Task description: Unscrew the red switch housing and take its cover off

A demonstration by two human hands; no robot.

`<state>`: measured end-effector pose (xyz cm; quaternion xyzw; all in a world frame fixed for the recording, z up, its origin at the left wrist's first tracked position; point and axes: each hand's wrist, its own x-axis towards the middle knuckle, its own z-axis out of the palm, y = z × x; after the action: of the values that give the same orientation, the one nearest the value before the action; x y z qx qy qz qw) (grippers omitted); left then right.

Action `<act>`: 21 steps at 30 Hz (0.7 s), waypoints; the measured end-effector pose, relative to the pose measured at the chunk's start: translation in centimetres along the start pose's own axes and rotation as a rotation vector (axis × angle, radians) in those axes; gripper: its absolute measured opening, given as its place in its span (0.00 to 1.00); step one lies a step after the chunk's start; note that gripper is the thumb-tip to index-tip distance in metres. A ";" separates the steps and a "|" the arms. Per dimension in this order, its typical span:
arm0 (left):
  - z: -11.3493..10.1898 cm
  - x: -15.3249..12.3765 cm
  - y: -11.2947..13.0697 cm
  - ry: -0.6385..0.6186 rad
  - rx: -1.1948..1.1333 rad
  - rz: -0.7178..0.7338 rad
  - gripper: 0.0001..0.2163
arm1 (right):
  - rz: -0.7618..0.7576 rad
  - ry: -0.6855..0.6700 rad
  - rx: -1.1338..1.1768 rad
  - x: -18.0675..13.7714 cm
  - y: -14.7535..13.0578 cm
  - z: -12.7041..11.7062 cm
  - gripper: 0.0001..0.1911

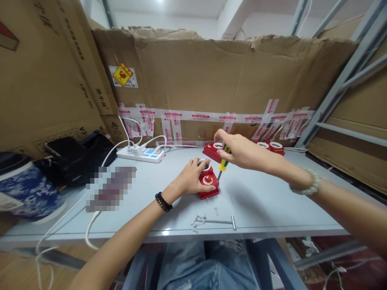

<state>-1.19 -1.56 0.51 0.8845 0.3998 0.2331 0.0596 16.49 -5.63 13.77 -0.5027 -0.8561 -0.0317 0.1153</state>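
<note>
A red device (208, 190) with a round red button and a white-ringed dial lies on the table. My left hand (191, 177) grips it from the left, fingers over the dial end and thumb along the near edge. From above, my right hand (234, 147) is closed around a yellow and green screwdriver (223, 164). The screwdriver's tip meets the device's right edge, at what looks like a corner screw hole. Just in front of the device lie a loose screw (216, 211) and another by its near edge. Nearer me is a T-shaped metal tool (219, 221) beside several small pale pieces.
More red devices (211, 151) stand at the back, partly behind my right hand. A white power strip (142, 154) with plugs and cables is at the back left. A blue-white cup (28, 193) and a black bag (74, 155) stand far left. Cardboard (196, 76) walls the rear.
</note>
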 end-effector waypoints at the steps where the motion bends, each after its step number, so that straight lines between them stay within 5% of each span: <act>1: 0.0 0.0 0.0 -0.002 -0.003 0.001 0.39 | -0.041 -0.011 0.051 -0.1 0.1 -0.1 0.12; 5: -0.2 0.0 0.2 -0.002 -0.002 0.008 0.37 | -0.080 -0.037 0.100 -0.3 0.2 -0.2 0.17; 12: 0.1 0.1 -0.1 0.000 0.018 0.015 0.40 | 0.098 0.083 -0.137 0.4 0.2 0.9 0.17; 21: 0.0 0.1 0.1 -0.006 0.025 0.008 0.40 | -0.101 0.009 0.123 -0.5 0.9 -0.2 0.22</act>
<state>-1.09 -1.54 0.59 0.8875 0.3989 0.2256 0.0490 17.51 -5.61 13.80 -0.4509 -0.8801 0.0130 0.1481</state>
